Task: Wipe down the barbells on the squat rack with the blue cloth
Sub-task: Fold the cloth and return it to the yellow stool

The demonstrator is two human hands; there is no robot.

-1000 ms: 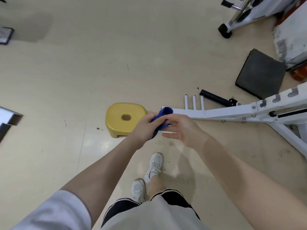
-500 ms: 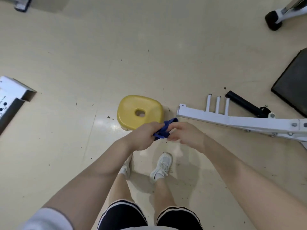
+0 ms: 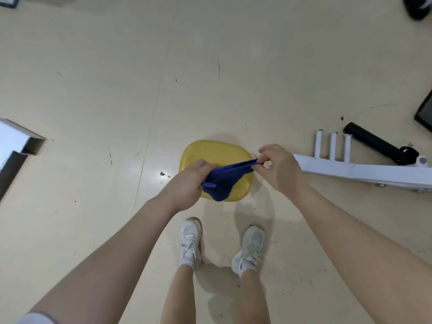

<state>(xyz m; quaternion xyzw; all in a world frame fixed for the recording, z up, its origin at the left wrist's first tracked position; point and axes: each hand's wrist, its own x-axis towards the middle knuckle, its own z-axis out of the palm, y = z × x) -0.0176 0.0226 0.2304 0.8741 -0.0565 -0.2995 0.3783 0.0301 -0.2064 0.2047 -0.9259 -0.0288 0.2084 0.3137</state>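
Both my hands hold the blue cloth point(image 3: 223, 180) in the air above a yellow stool. My left hand point(image 3: 189, 183) grips the bunched lower end of the cloth. My right hand point(image 3: 278, 167) pinches its upper edge, and the cloth is stretched between the two hands. No barbell shows in this view. The white base beam of the rack point(image 3: 364, 171) lies on the floor just right of my right hand.
A yellow plastic stool point(image 3: 215, 152) stands on the floor under my hands, ahead of my white shoes point(image 3: 190, 242). Three short white pegs point(image 3: 333, 145) rise from the beam, with a black roller point(image 3: 376, 145) behind them. A grey metal frame point(image 3: 16, 146) lies at the left edge.
My hands have moved apart and drawn the bunched cloth out between them. The view has tilted further down, so my feet and the stool sit more centrally.
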